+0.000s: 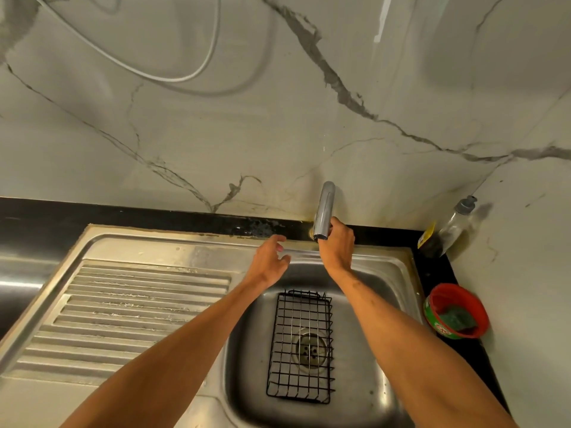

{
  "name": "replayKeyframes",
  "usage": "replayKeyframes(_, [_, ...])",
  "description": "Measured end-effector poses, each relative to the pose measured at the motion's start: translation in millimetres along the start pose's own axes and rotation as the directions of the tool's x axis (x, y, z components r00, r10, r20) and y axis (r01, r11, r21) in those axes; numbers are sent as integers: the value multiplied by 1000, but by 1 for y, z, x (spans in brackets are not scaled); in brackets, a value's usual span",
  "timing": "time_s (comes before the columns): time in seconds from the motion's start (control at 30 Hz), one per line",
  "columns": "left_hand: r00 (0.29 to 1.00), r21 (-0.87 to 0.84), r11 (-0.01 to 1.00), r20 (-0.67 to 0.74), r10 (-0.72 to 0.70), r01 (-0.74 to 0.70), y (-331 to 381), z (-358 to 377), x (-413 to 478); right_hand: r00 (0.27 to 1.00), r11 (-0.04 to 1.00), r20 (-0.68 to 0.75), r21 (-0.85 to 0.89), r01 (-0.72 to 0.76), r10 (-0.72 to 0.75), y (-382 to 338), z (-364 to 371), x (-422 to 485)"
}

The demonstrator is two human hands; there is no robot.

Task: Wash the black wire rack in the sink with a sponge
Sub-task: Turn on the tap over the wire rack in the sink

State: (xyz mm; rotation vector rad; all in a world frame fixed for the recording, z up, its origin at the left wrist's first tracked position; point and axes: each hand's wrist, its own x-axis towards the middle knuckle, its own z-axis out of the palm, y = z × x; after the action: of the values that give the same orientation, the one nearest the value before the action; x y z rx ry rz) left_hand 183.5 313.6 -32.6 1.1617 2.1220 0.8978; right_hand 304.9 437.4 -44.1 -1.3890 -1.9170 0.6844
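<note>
A kitchen corner seen from above, with a pale marble-look wall (247, 134) crossed by grey veins filling the upper half. High on the left, a white cable (185, 78) hangs in a loop against the wall. Below it a black table (92, 214) carries a stainless steel sink (247, 350), dull and water-marked. The sink's left part is a ribbed draining board (133, 307), and its basin lies to the right. Two bare forearms reach in from the bottom edge. The left hand (268, 264) hovers over the basin's back rim, fingers loosely bent and apart, holding nothing. In the basin the black wire rack (299, 344) lies flat on the bottom, directly over the round drain (310, 349), between the two forearms and touched by neither hand. Just right of the left hand, the right hand (336, 251) grips the lower end of a chrome tap (324, 211) that rises at the back of the sink. In the far right corner a clear pump bottle (454, 227) stands against the wall. Nearer, on the narrow strip of table beside the basin, sits a red tub (475, 307) with a green sponge (457, 319) inside it.
</note>
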Motion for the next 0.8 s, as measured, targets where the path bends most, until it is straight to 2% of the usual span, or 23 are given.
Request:
replayKeyframes(0.13, [1000,5,1000,0,-19,19,3,1,-2,996,994,-80,105,-32,41,-3,0,-5])
replayKeyframes(0.23, [999,6,999,-1,-37,37,5,1,-2,997,995,-72,101,-14,21,-5,1,-10])
replayKeyframes(0.3, [999,9,999,-4,-43,43,6,1,-2,999,996,-6,78,33,-32,-5,2,-14])
replayKeyframes(0.4, [999,12,999,-12,-48,48,5,2,-3,981,996,173,42,78,-84,-6,-2,-18])
replayKeyframes(0.47, [999,17,998,-14,-52,52,3,3,-7,941,989,315,-30,141,-125,-7,-5,-21])
replayKeyframes(0.5, [999,23,998,-15,-52,52,2,3,-9,912,970,374,-105,220,-167,-6,-5,-22])
replayKeyframes(0.57, [998,31,998,-20,-55,55,-3,5,-13,844,869,460,-255,424,-277,-2,-6,-23])
replayKeyframes(0.63, [998,30,997,-19,-66,67,-6,6,-18,778,755,522,-333,565,-351,2,-7,-23])
replayKeyframes(0.7, [997,29,996,-14,-81,82,-8,5,-23,731,699,571,-345,626,-373,4,-12,-22])
replayKeyframes(0.73, [996,26,996,-11,-88,89,-9,6,-25,717,706,583,-317,634,-382,5,-16,-24])
replayKeyframes(0.8, [996,18,995,-8,-94,94,-8,6,-32,722,790,581,-206,578,-376,8,-26,-32])
